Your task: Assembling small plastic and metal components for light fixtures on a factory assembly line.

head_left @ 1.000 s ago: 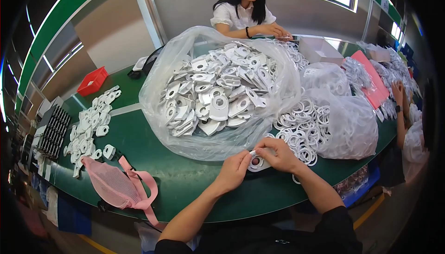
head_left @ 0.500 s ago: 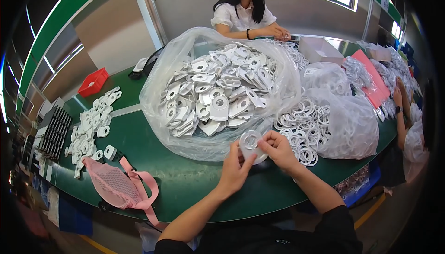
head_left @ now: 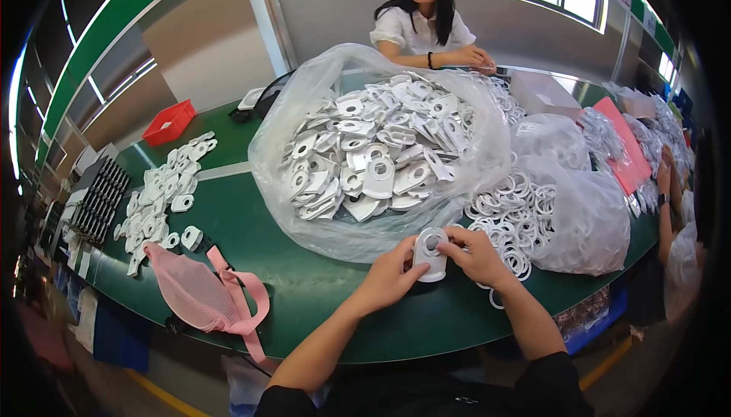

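Both my hands meet over the near part of the green table, gripping one white plastic part (head_left: pixel 432 271) with a rounded end and a round hole. My left hand (head_left: pixel 390 278) is closed on its left side, thumb along the lower front. From the right, my right hand (head_left: pixel 478 257) pinches it, with the thumb at the hole. Just beyond lies a big clear plastic bag (head_left: pixel 266 166), open and heaped with similar white parts (head_left: pixel 378 177). A pile of loose white rings (head_left: pixel 506 219) spreads beside my right hand.
Smaller filled bags (head_left: pixel 582 219) stand at right. White parts (head_left: pixel 156 200), a red bin (head_left: pixel 169 122), black stacked trays (head_left: pixel 99 200) and a pink mesh bag (head_left: pixel 194 291) lie left. Across the table sits a person (head_left: pixel 426 28); another person's arm (head_left: pixel 665 204) shows at far right.
The whole view has shifted, so the scene sits farther right. The held part has turned more upright between my hands, and my right thumb has moved over its hole.
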The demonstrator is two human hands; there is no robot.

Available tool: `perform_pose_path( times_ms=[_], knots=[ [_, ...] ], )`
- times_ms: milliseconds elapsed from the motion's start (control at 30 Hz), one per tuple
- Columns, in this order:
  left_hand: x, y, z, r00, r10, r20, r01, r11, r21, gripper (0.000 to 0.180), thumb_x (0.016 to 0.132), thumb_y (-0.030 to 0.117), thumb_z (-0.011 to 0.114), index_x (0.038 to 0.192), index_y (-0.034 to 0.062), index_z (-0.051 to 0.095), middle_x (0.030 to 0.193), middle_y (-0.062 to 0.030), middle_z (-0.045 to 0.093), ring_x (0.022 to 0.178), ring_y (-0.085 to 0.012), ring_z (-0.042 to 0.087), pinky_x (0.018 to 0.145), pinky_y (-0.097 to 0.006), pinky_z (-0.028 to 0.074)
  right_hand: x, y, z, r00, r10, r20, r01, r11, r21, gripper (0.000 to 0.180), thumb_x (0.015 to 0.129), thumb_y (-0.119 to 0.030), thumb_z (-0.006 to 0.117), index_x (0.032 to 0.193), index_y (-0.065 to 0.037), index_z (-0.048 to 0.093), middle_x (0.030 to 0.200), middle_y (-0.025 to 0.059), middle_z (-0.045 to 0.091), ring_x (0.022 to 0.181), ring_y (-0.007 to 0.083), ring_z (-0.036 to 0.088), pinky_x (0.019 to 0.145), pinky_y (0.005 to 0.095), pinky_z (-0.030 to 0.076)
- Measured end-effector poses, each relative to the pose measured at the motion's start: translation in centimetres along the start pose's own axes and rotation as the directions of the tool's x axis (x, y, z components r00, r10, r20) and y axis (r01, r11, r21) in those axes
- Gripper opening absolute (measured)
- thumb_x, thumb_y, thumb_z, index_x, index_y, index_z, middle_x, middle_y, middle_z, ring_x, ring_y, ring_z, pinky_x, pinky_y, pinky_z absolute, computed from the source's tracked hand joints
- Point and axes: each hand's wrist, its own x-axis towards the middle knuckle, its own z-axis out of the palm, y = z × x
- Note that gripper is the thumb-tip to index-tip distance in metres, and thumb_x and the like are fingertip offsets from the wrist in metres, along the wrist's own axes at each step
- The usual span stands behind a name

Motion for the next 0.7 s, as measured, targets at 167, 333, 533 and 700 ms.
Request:
perform_pose_path(
  times_ms=[167,333,533,700],
  knots=[
    [0.3,0.4,-2.8,0.946,-0.278,0.165,0.31,0.924,-0.224,0.036,0.084,0.015,0.061,0.115,0.0002,0.048,0.079,-0.0065,0.062,0.062,-0.0127,0.059,0.053,-0.026,0.047,0.0,0.9,0.0,0.999,-0.033,0.032,0.039,0.973,-0.226,0.022,0.089,-0.018,0.053,0.096,0.0,0.065,0.077,0.0114,0.066,0.069,0.0236,0.062,0.065,0.0299,0.047],
    [2.6,0.8,-12.5,0.666,-0.092,-0.74,-0.238,0.914,-0.328,0.021,0.092,0.019,0.054,0.108,0.0065,0.049,0.089,-0.0062,0.061,0.071,-0.0144,0.062,0.059,-0.026,0.051,0.1,0.4,-0.8,0.995,-0.081,-0.059,0.064,0.965,-0.253,0.018,0.087,-0.015,0.057,0.095,-0.001,0.066,0.077,0.0113,0.065,0.069,0.0221,0.062,0.063,0.0296,0.048],
    [4.4,2.7,-20.7,0.081,0.03,-0.996,-0.511,0.86,-0.015,0.065,0.089,0.014,0.058,0.139,0.0043,0.018,0.133,-0.0127,0.038,0.095,-0.0204,0.058,0.083,-0.03,0.048,0.3,0.8,-0.1,0.973,-0.206,-0.104,0.163,0.931,-0.325,0.014,0.081,-0.007,0.063,0.093,-0.001,0.066,0.077,0.0105,0.063,0.066,0.0206,0.06,0.06,0.0276,0.048],
    [6.4,-2.9,-19.4,0.737,0.075,-0.672,-0.064,0.997,0.041,0.035,0.092,0.016,0.051,0.121,-0.0024,0.05,0.11,-0.0132,0.059,0.101,-0.0212,0.056,0.089,-0.032,0.043,0.7,0.6,-1.8,0.932,-0.264,-0.25,0.18,0.931,-0.317,0.016,0.08,-0.005,0.063,0.095,-0.001,0.064,0.078,0.0101,0.062,0.066,0.0192,0.059,0.057,0.0267,0.046]
  ],
)
